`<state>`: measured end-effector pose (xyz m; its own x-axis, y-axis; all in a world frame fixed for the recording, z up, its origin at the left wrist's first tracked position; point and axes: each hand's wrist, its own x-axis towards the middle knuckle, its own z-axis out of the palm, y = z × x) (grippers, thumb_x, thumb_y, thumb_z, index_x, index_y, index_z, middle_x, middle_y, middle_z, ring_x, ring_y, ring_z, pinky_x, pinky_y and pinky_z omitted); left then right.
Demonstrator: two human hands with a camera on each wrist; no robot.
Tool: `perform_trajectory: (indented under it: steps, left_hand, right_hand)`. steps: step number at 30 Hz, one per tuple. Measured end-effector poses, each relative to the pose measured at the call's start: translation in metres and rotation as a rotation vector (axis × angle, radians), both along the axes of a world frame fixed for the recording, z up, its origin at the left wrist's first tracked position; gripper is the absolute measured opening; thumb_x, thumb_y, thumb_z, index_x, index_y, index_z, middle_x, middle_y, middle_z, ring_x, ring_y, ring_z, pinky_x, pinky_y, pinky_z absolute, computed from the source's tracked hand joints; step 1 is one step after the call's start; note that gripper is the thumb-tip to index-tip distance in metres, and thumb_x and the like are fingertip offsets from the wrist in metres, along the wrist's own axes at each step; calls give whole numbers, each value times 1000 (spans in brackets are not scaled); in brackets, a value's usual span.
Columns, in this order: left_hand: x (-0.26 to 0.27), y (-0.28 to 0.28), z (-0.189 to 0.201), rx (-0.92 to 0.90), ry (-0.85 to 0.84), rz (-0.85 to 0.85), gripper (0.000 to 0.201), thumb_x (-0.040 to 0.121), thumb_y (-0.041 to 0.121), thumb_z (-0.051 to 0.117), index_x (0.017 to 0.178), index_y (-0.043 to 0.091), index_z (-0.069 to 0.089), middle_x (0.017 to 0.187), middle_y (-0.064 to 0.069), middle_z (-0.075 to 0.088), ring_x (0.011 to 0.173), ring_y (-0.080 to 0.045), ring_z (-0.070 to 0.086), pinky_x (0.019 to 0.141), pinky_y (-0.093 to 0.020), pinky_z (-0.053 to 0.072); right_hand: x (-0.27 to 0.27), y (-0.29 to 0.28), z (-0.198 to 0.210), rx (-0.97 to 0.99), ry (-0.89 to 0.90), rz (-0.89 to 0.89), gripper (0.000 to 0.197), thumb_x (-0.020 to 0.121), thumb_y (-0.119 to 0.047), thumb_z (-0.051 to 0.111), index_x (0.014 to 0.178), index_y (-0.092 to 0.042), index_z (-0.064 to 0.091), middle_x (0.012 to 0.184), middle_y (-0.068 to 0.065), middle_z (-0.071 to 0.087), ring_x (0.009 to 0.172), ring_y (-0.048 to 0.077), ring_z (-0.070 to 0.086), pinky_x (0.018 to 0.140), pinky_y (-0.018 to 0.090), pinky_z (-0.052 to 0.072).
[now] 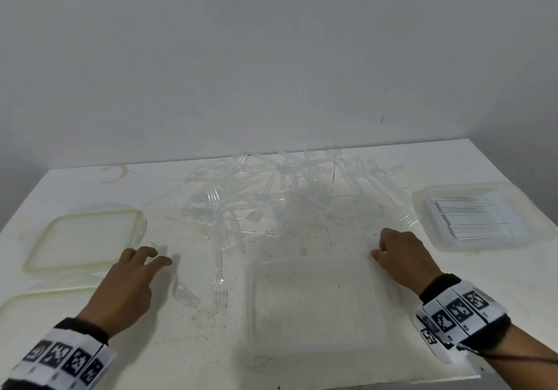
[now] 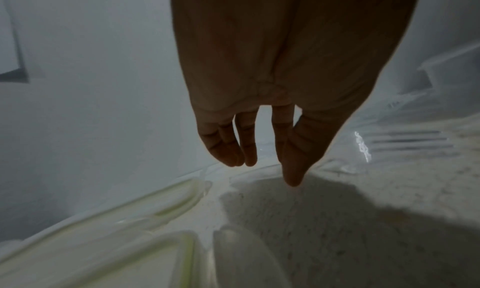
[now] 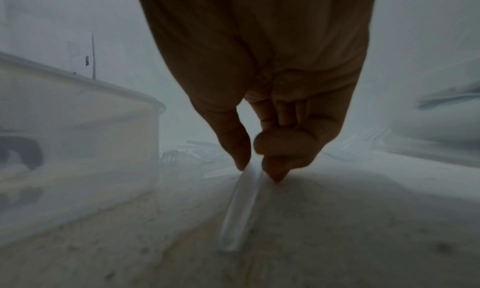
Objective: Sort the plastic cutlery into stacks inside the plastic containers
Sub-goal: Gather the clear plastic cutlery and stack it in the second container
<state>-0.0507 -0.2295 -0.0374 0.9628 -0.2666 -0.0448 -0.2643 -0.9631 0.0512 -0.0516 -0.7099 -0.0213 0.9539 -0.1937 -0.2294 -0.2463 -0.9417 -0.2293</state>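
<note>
We take the empty clear container (image 1: 314, 305) near the table's front edge as our landmark. Beyond it, toward the wall, lies the loose heap of clear plastic forks (image 1: 271, 190), tangled across the white table (image 1: 187, 344). Just left of the container a single fork (image 1: 219, 287) lies with its tines pointing toward us, and a small clear piece (image 1: 185, 294) sits left of that; we cannot tell what kind of cutlery it is.

At the container's far right corner our right hand (image 1: 401, 257) is down on the table, thumb and fingertip pinching the end of a clear cutlery handle (image 3: 240, 212) that lies flat beside the container's wall; the other fingers are curled.

Well left of the container our left hand (image 1: 126, 287) hovers with fingers loosely spread and relaxed, holding nothing, well short of the heap.

Right of the landmark and farther back, a second container (image 1: 428, 217) holds a neat stack of white cutlery (image 1: 480, 217). Far left lie two green-rimmed lids (image 1: 81, 238), one behind the other.
</note>
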Motion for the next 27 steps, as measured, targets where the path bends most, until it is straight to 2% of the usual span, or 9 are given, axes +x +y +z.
perform_trajectory:
  steps: [4, 9, 11, 13, 17, 19, 21, 24, 27]
  left_hand:
    - [16, -7, -3, 32, -60, -123, 61, 35, 1, 89, 89, 22, 71, 99, -8, 65, 86, -29, 57, 60, -38, 54]
    - [38, -15, -2, -53, -48, -284, 46, 47, 10, 91, 74, 29, 59, 83, 11, 58, 75, -14, 47, 54, -26, 43]
    - [46, -19, 0, -85, -32, -322, 46, 55, 7, 87, 72, 30, 50, 73, 16, 51, 68, -10, 41, 53, -19, 33]
    - [54, -24, 2, -109, -32, -356, 47, 60, 4, 84, 71, 30, 47, 70, 16, 49, 67, -8, 39, 55, -16, 31]
    - [64, -40, 6, -106, -82, -453, 42, 57, 9, 87, 73, 28, 53, 98, 7, 59, 86, -11, 46, 61, -25, 46]
    - [69, -50, 9, -44, -76, -484, 40, 57, 13, 88, 73, 27, 54, 115, -1, 61, 102, -18, 51, 68, -27, 47]
    - [73, -57, 10, 4, -65, -537, 35, 60, 15, 86, 74, 26, 55, 121, -3, 61, 108, -23, 53, 71, -28, 46]
    - [78, -60, 2, 27, -77, -672, 6, 81, 20, 61, 81, 25, 56, 123, 1, 58, 110, -23, 56, 73, -28, 44]
    - [77, -59, -6, 32, -94, -715, 17, 90, 22, 43, 91, 23, 60, 125, 2, 56, 111, -23, 54, 77, -27, 42]
  right_hand:
    - [8, 6, 1, -19, 1, 3, 19, 93, -25, 51, 83, -10, 43, 77, 3, 50, 70, 22, 52, 54, 28, 34]
    - [15, 11, 6, -150, -21, 9, 17, 91, -27, 48, 84, -13, 40, 65, -4, 44, 52, 9, 39, 45, 24, 24]
    - [18, 12, 7, -181, -39, -6, 14, 91, -25, 46, 86, -13, 40, 64, -5, 42, 51, 11, 37, 45, 25, 23]
    - [20, 12, 8, -222, -35, -11, 12, 91, -24, 44, 88, -14, 39, 63, -5, 40, 53, 16, 40, 46, 27, 24]
    - [25, 8, 10, -150, -102, 5, 13, 90, -20, 46, 83, -14, 37, 62, -4, 40, 51, 12, 36, 46, 25, 22]
    - [27, 5, 11, -34, -170, 31, 15, 89, -16, 48, 78, -12, 38, 63, -2, 42, 53, 12, 34, 47, 25, 23]
    - [31, 4, 13, 116, -220, 50, 17, 88, -10, 50, 75, -10, 39, 63, 2, 47, 55, 15, 37, 50, 27, 26]
    - [36, 5, 12, 256, -224, 79, 19, 91, -1, 45, 76, -10, 37, 62, 1, 45, 54, 14, 37, 50, 25, 25]
    - [38, 7, 8, 269, -207, 53, 11, 92, -8, 47, 82, -12, 43, 62, -1, 50, 57, 17, 45, 53, 27, 32]
